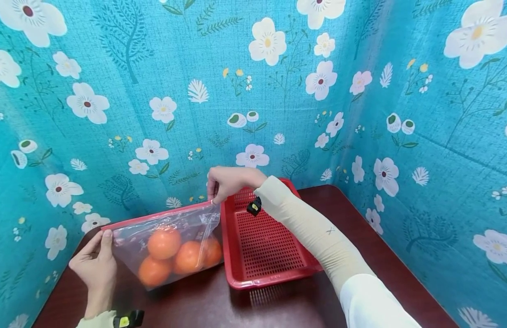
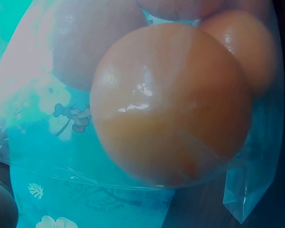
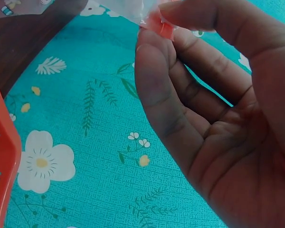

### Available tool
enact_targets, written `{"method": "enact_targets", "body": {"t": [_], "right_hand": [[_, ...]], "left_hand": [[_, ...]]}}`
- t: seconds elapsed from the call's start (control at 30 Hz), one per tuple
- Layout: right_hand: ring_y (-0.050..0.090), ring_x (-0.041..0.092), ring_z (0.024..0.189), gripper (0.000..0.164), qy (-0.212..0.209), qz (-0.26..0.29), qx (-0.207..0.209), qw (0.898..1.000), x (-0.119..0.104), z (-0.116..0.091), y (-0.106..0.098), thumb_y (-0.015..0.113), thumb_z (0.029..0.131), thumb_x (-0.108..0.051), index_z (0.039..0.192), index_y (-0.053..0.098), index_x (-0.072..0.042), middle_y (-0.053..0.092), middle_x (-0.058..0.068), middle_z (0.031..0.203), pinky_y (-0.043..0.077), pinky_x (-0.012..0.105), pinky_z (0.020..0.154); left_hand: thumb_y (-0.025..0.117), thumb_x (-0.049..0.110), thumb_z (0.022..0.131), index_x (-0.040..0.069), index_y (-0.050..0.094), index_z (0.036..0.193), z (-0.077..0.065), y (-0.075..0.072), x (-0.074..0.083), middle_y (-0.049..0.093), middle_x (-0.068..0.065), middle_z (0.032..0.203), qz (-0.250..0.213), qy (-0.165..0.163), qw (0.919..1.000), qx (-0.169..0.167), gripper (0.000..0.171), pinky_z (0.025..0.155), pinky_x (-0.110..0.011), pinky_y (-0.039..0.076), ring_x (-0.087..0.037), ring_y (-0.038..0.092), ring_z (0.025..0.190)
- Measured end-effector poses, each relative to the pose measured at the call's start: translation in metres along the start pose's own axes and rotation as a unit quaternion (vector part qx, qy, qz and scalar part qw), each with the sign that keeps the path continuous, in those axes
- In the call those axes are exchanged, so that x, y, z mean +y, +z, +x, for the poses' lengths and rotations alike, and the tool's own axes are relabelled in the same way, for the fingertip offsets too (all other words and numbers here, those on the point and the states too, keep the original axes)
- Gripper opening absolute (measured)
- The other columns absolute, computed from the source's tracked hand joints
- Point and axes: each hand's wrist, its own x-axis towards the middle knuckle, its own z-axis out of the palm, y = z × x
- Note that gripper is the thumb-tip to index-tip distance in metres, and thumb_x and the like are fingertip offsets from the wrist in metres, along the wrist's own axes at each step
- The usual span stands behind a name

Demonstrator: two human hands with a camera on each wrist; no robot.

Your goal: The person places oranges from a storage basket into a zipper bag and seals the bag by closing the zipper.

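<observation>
A clear zip bag with a red strip along its top edge holds several round orange fruits. My left hand pinches the left end of the red strip between thumb and fingers. At the other end, my right hand pinches the corner; the right wrist view shows the red strip end between thumb and fingertips. The strip is stretched nearly straight between both hands. In the left wrist view one large orange fruit fills the middle behind the clear plastic, with others around it.
A red perforated plastic basket stands right of the bag, under my right forearm. Both are over a dark reddish-brown table. Teal flowered cloth hangs behind the table and along its right side.
</observation>
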Motion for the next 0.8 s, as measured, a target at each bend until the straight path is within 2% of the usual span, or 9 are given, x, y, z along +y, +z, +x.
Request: {"method": "enact_targets", "body": {"t": [0.13, 0.3, 0.43, 0.53, 0.63, 0.7, 0.8], "right_hand": [[0.057, 0.005, 0.068, 0.011, 0.0, -0.007, 0.007, 1.0, 0.003, -0.001, 0.0, 0.074, 0.088, -0.005, 0.083, 0.082, -0.012, 0.074, -0.002, 0.086, 0.049, 0.021, 0.063], [0.059, 0.008, 0.069, 0.009, -0.007, 0.017, 0.036, 0.999, 0.008, -0.002, 0.006, 0.073, 0.088, -0.004, 0.083, 0.079, -0.009, 0.072, 0.0, 0.081, 0.051, 0.022, 0.065], [0.063, 0.011, 0.071, 0.008, -0.028, 0.056, 0.08, 0.995, 0.016, -0.005, 0.019, 0.07, 0.089, -0.004, 0.085, 0.075, -0.008, 0.07, 0.0, 0.079, 0.054, 0.024, 0.07], [0.065, 0.012, 0.075, 0.008, -0.043, 0.094, 0.124, 0.987, 0.024, -0.005, 0.033, 0.068, 0.091, -0.005, 0.089, 0.075, -0.008, 0.071, 0.0, 0.081, 0.055, 0.025, 0.074], [0.068, 0.012, 0.079, 0.009, -0.047, 0.141, 0.171, 0.974, 0.032, -0.004, 0.05, 0.069, 0.093, -0.007, 0.098, 0.077, -0.007, 0.074, 0.001, 0.088, 0.057, 0.026, 0.077], [0.07, 0.012, 0.083, 0.013, -0.042, 0.179, 0.194, 0.963, 0.037, -0.002, 0.061, 0.071, 0.093, -0.008, 0.104, 0.077, -0.005, 0.076, 0.004, 0.093, 0.058, 0.027, 0.078], [0.071, 0.012, 0.09, 0.023, -0.03, 0.225, 0.202, 0.953, 0.04, -0.002, 0.075, 0.074, 0.092, -0.01, 0.114, 0.075, -0.002, 0.077, 0.007, 0.104, 0.059, 0.028, 0.082]], "left_hand": [[0.071, 0.014, 0.095, 0.003, 0.074, 0.12, 0.001, 0.001, 0.001, 0.068, 0.032, 0.088, -0.001, 0.007, 1.0, -0.002, 0.028, 0.078, -0.008, 0.051, 0.005, 0.065, 0.078], [0.071, 0.015, 0.095, 0.001, 0.074, 0.12, 0.002, 0.001, 0.0, 0.068, 0.032, 0.087, -0.003, -0.004, 1.0, -0.001, 0.029, 0.076, -0.008, 0.051, 0.005, 0.064, 0.077], [0.072, 0.012, 0.094, -0.005, 0.073, 0.118, 0.002, -0.001, -0.006, 0.073, 0.024, 0.087, -0.053, -0.032, 0.998, -0.009, 0.03, 0.076, -0.009, 0.051, 0.002, 0.066, 0.077], [0.073, 0.009, 0.092, -0.008, 0.072, 0.117, 0.003, -0.004, -0.011, 0.076, 0.016, 0.086, -0.106, -0.058, 0.9926, -0.007, 0.03, 0.074, -0.008, 0.052, 0.001, 0.068, 0.073], [0.074, 0.007, 0.091, -0.01, 0.072, 0.115, 0.002, -0.006, -0.015, 0.076, 0.012, 0.084, -0.138, -0.068, 0.988, -0.005, 0.029, 0.071, -0.008, 0.052, 0.0, 0.068, 0.07], [0.074, 0.006, 0.091, -0.01, 0.073, 0.113, 0.002, -0.008, -0.016, 0.077, 0.011, 0.082, -0.147, -0.071, 0.9866, -0.005, 0.027, 0.069, -0.009, 0.052, 0.0, 0.068, 0.069], [0.074, 0.006, 0.091, -0.01, 0.073, 0.11, 0.001, -0.008, -0.017, 0.076, 0.01, 0.08, -0.153, -0.077, 0.9853, -0.006, 0.025, 0.067, -0.009, 0.052, 0.0, 0.068, 0.067]]}}
